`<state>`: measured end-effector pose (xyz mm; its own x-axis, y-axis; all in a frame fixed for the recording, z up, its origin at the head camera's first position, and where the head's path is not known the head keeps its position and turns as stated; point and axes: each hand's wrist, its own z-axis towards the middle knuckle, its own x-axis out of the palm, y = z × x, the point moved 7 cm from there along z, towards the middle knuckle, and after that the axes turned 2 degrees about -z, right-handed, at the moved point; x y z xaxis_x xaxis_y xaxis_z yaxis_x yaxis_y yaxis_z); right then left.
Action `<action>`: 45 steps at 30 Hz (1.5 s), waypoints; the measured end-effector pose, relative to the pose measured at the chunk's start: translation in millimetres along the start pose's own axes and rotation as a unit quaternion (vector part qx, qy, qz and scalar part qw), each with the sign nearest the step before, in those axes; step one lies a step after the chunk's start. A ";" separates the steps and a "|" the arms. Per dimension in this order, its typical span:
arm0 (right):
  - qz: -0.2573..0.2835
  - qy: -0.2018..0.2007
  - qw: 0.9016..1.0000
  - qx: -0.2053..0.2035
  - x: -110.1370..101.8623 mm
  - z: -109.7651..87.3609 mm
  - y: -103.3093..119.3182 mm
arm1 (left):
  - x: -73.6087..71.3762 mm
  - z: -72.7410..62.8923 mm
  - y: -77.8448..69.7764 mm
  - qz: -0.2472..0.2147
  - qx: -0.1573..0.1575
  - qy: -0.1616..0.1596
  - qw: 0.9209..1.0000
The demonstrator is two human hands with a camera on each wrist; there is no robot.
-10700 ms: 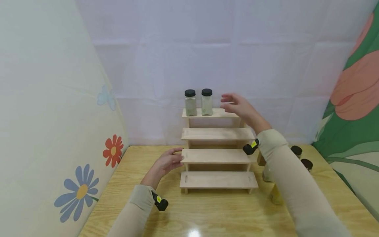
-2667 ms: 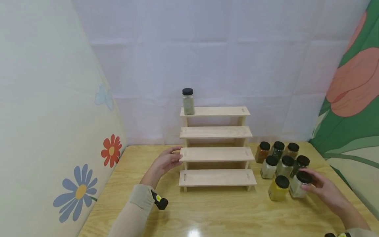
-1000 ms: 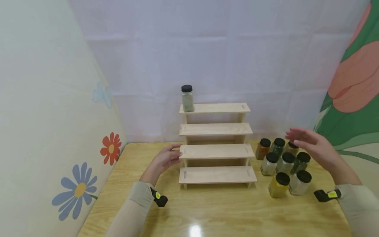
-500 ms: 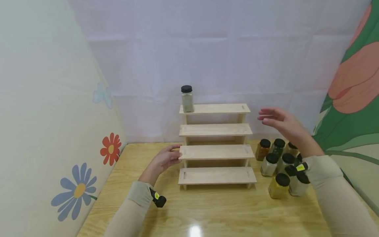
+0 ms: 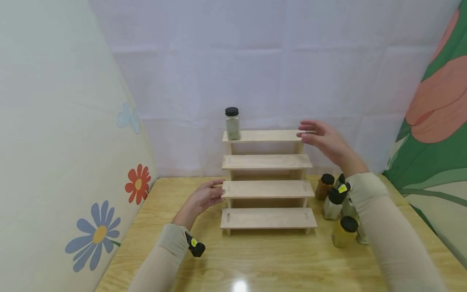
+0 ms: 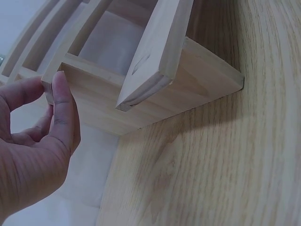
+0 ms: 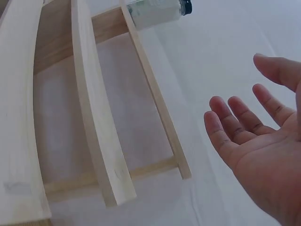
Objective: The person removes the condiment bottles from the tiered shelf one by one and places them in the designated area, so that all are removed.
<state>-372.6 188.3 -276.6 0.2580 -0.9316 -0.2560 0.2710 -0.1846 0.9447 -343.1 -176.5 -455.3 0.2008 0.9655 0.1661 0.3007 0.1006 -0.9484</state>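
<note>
A four-step wooden rack (image 5: 267, 162) stands at the middle of the table. One pale-filled jar with a black lid (image 5: 232, 123) stands at the left end of its top step, also seen as the jar (image 7: 157, 9) in the right wrist view. My left hand (image 5: 206, 196) rests its fingertips (image 6: 59, 89) against the left end of the second step from the bottom of the rack (image 6: 160, 70). My right hand (image 5: 321, 138) hovers empty, fingers spread, by the right end of the top step. In the right wrist view the right hand's (image 7: 254, 136) palm faces the rack (image 7: 89, 117).
Several black-lidded spice jars stand on the table (image 5: 255, 259) right of the rack, among them an orange-brown one (image 5: 323, 186), a pale one (image 5: 331, 202) and a yellow one (image 5: 343, 232); my right sleeve hides some. Flowered panels wall both sides.
The right hand has risen from above the jar cluster and moved left to the top step's right end, holding nothing. A second jar once on the top step is gone. The left hand stays.
</note>
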 end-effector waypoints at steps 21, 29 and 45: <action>0.086 -0.022 0.996 -0.005 66.0 72.0 14.5 | -5.0 0.9 -1.2 0.010 -0.005 -0.011 1.000; 0.118 -0.041 0.992 -0.001 85.2 90.8 13.2 | -8.3 0.7 -1.2 0.016 -0.007 -0.012 1.000; 0.113 -0.019 0.993 0.000 119.1 111.8 22.2 | -6.5 0.2 -4.3 0.013 -0.008 -0.016 1.000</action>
<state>-439.6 38.3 -263.3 0.2770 -0.9604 -0.0292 0.2101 0.0309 0.9772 -345.8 -183.2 -452.4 0.1791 0.9749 0.1320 0.3097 0.0714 -0.9481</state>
